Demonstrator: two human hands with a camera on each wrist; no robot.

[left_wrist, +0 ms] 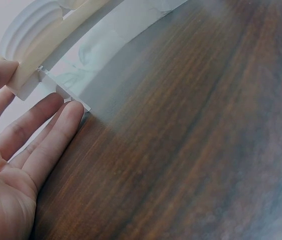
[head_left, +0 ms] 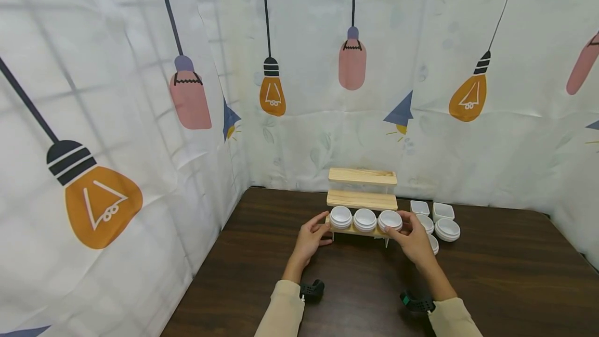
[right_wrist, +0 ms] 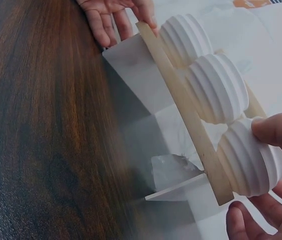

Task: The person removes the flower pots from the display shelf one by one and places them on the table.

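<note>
A three-tier display stand [head_left: 362, 201] with pale wooden boards and clear supports stands at the back of the table. Along its lowest board sit three round white ribbed bowls: the left one [head_left: 340, 216], the middle one [head_left: 365, 219] and the right one [head_left: 390, 219]. My left hand [head_left: 309, 238] pinches the left end of that board by thumb and index; its other fingers extend beside the clear support [left_wrist: 63, 89]. My right hand [head_left: 416, 242] grips the right bowl, thumb on its upper side and fingers beneath, as the right wrist view shows.
Right of the stand is a group of white dishes: square ones [head_left: 443, 211] at the back and round ones [head_left: 447, 229] in front, one partly hidden by my right hand. A printed cloth [head_left: 299, 144] hangs behind the dark wooden table [head_left: 355, 285].
</note>
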